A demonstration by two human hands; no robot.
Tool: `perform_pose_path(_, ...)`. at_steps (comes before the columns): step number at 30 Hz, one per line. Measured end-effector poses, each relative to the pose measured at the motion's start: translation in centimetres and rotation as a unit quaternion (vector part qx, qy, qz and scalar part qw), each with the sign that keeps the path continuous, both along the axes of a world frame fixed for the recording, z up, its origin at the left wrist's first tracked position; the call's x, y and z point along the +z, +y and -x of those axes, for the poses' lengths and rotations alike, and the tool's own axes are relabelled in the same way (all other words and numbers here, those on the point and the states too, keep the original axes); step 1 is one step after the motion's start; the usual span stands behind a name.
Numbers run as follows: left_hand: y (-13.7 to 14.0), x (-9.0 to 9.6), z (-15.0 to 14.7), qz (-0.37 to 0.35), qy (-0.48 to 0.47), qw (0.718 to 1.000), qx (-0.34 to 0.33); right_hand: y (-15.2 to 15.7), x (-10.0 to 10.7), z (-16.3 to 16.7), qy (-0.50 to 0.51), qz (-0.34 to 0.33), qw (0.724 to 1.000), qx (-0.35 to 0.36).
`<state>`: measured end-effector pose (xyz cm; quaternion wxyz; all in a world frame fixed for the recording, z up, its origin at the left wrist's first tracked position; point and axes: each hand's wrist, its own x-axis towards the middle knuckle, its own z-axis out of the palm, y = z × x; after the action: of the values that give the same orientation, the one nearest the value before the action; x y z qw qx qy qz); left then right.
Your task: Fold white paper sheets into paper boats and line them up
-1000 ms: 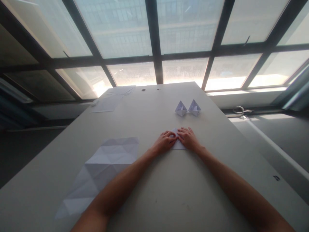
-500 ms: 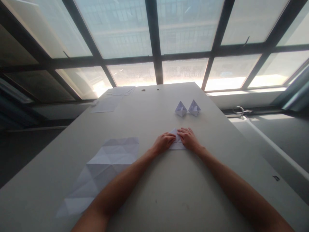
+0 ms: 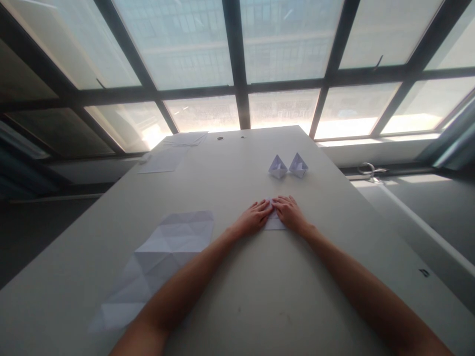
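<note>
A small folded sheet of white paper (image 3: pixel 275 224) lies flat on the white table (image 3: pixel 267 287), mostly covered by my hands. My left hand (image 3: pixel 256 216) rests on its left side, fingers stretched out and pointing to the right. On the right side, my right hand (image 3: pixel 289 212) presses down with its fingers extended flat. The fingertips of both hands nearly meet near the top of the paper. A strip of its lower edge shows between my wrists.
Two folded paper boats (image 3: pixel 278 168) stand beyond my hands. A creased paper sheet (image 3: pixel 166 252) lies left, partly under my left forearm. More flat paper (image 3: pixel 161 160) is at the far left. Large windows rise behind the table; a metallic object (image 3: pixel 371 171) sits beyond its right edge.
My left hand has flattened and slid slightly over the folded paper, covering more of its left side. My right hand has hardly moved.
</note>
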<state>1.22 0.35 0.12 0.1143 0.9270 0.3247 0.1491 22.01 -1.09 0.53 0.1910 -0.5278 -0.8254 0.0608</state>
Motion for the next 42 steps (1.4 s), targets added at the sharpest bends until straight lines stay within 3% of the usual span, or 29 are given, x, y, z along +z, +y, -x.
perform_pose_path(9,-0.5,0.6,-0.1,-0.028,-0.016,0.999,-0.043,-0.2,1.1,-0.1,0.009,-0.008,1.0,-0.001)
perform_pose_path(15,-0.8,1.1,-0.3,-0.007,-0.053,0.998,-0.042,0.5,0.6,-0.9,0.096,0.016,0.995,-0.006)
perform_pose_path(22,-1.1,1.3,-0.5,0.018,-0.083,0.995,-0.053,0.2,0.3,-0.7,-0.012,-0.014,1.0,-0.013)
perform_pose_path(33,-1.7,0.1,-0.6,0.003,0.061,0.998,0.024,-0.1,-0.7,-0.5,-0.069,0.016,0.997,-0.032)
perform_pose_path(39,-1.2,-0.9,0.1,-0.009,0.049,0.994,0.094,-0.1,-0.6,-0.4,-0.08,0.015,0.996,-0.047)
perform_pose_path(42,-0.8,-1.0,0.4,-0.012,0.056,0.985,0.166,-0.1,-0.4,-0.5,-0.09,0.027,0.994,-0.055)
